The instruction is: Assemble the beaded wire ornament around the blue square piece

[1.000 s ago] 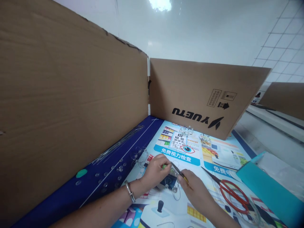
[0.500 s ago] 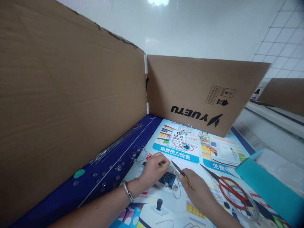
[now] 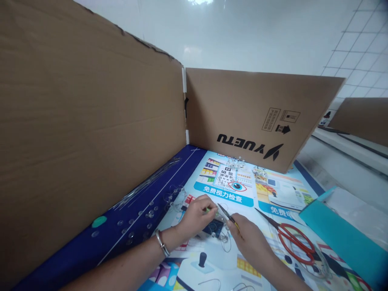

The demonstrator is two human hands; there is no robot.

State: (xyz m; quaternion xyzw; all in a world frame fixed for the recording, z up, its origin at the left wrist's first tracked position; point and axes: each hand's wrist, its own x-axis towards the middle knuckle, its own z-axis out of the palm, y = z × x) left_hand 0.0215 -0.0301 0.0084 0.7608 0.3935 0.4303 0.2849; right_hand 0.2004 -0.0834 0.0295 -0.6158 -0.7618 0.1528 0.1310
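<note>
My left hand, a metal bangle at its wrist, is closed in a pinch on a thin wire; a speck of green shows at its fingertips. Clear beads hang on the looped wire below the hands. Wrapped in my right hand are needle-nose pliers with dark pointed jaws and a yellow-and-black handle. Their tip points up and left, close beside the left fingertips. Whether the jaws touch the wire is too small to tell.
Red-handled scissors lie at right, beside a teal box. Loose clear beads and a green disc lie at left, near a bundle of wires. Cardboard panels wall the left and back.
Both hands hold nearly the same pose, the left pinching the wire and the right gripping the pliers. The view has shifted slightly.
</note>
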